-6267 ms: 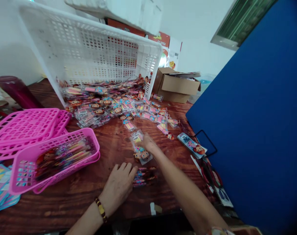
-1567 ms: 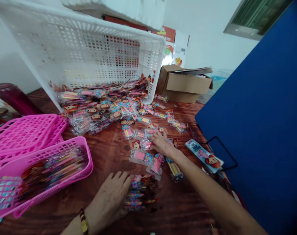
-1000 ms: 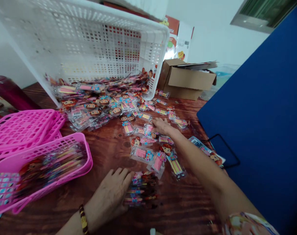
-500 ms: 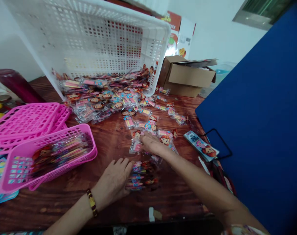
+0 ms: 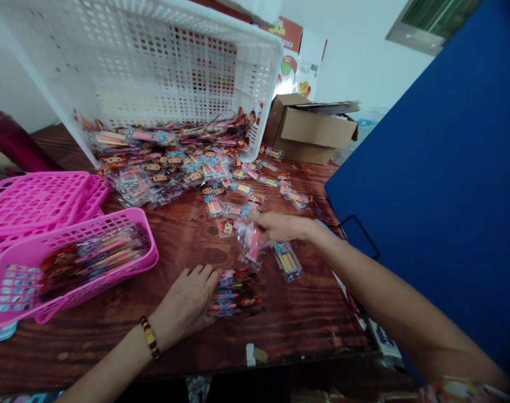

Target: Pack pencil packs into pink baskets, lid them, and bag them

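My left hand (image 5: 191, 296), with a beaded bracelet at the wrist, is closed around the left end of a row of small clear packets (image 5: 235, 294) on the table. These packets are packed side by side and show cartoon heads at their right ends. A little farther off, my right hand (image 5: 282, 226) pinches a clear packet with pink contents (image 5: 251, 242), slightly blurred. Just right of it lies a packet with yellow and pink sticks (image 5: 287, 261). More loose packets (image 5: 214, 206) are scattered beyond the right hand.
A tipped white basket (image 5: 275, 73) spills a heap of packets (image 5: 166, 168) onto the table. At left, a pink basket (image 5: 151, 252) holds packets, beside stacked pink baskets (image 5: 36, 201). A cardboard box (image 5: 309, 134) stands at the back; a blue panel (image 5: 426, 168) bounds the right.
My right hand has picked up a packet from the scattered ones and moved slightly right and nearer. The left hand stays on the row. The view has shifted a little.
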`<act>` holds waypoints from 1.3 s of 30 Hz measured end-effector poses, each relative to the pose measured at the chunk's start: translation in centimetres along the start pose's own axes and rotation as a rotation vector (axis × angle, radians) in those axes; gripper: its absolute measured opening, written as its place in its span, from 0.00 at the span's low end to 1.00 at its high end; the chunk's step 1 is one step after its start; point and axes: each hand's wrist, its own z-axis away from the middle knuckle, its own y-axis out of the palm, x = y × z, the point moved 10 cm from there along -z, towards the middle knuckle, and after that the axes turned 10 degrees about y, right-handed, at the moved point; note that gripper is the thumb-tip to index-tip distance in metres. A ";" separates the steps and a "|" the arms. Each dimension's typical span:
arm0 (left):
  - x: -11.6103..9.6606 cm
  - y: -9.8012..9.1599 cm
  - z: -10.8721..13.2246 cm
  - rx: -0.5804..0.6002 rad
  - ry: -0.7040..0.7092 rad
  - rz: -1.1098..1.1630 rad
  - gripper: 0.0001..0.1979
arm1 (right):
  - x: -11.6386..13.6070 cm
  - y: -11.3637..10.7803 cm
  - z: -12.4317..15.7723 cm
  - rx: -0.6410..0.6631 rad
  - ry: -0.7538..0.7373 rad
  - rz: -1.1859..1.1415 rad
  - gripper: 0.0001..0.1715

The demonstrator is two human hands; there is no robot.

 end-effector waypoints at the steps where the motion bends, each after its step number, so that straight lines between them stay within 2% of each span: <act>1: 0.0 0.1 0.0 0.007 -0.005 -0.002 0.28 | -0.1 1.8 0.4 0.066 0.013 0.141 0.26; 3: 0.2 0.1 0.0 0.014 -0.015 -0.003 0.29 | -0.1 4.5 0.7 0.091 0.011 0.334 0.26; 6: 0.2 0.1 0.0 0.002 -0.011 0.006 0.31 | 0.1 6.4 0.2 0.012 -0.011 0.468 0.20; 8: 0.2 0.1 0.0 -0.007 -0.004 0.009 0.31 | 0.5 6.2 0.1 -0.063 -0.038 0.541 0.16; 11: 0.2 0.1 0.0 -0.006 -0.007 0.006 0.29 | 0.8 4.4 0.4 -0.114 -0.044 0.544 0.12; 14: 0.3 0.3 -0.1 0.010 -0.016 0.002 0.29 | -1.7 0.3 1.1 -0.193 0.161 0.268 0.14; 16: 0.2 0.3 -0.1 0.016 -0.016 0.007 0.29 | -4.5 -2.9 2.3 -0.362 0.301 -0.098 0.17; 18: 0.1 0.3 -0.1 0.008 -0.011 0.016 0.29 | -7.2 -4.1 4.0 -0.496 0.354 -0.496 0.21; 20: 0.1 0.1 0.0 -0.007 -0.010 0.019 0.30 | -9.7 -2.8 5.3 -0.500 0.400 -0.786 0.23; 22: 0.2 0.1 0.1 -0.015 -0.011 0.022 0.31 | -11.7 -0.3 6.5 -0.423 0.478 -0.931 0.23; 27: 0.3 0.2 0.2 -0.012 -0.009 0.038 0.29 | -14.7 5.9 10.2 -0.274 0.741 -0.899 0.22; 30: 0.2 0.0 0.0 -0.028 0.004 0.028 0.30 | -13.3 9.2 11.6 -0.170 0.781 -0.960 0.23; 32: 0.2 0.0 -0.1 -0.027 0.011 0.022 0.30 | -10.8 10.6 11.4 -0.066 0.700 -1.080 0.24; 33: 0.2 0.1 -0.1 -0.024 0.011 0.018 0.30 | -9.6 10.6 11.2 -0.041 0.647 -1.122 0.25; 34: 0.2 0.1 -0.1 -0.022 0.011 0.015 0.30 | -8.7 9.9 10.8 -0.046 0.593 -1.120 0.25; 36: 0.3 0.1 0.2 -0.017 0.008 0.009 0.29 | -7.5 7.0 10.1 -0.128 0.499 -0.927 0.22; 37: 0.3 0.2 0.4 -0.011 0.009 0.009 0.30 | -6.8 5.3 9.6 -0.156 0.440 -0.750 0.18; 39: 0.3 0.4 1.2 0.005 0.018 0.019 0.32 | -4.0 3.4 8.1 -0.105 0.260 -0.316 0.09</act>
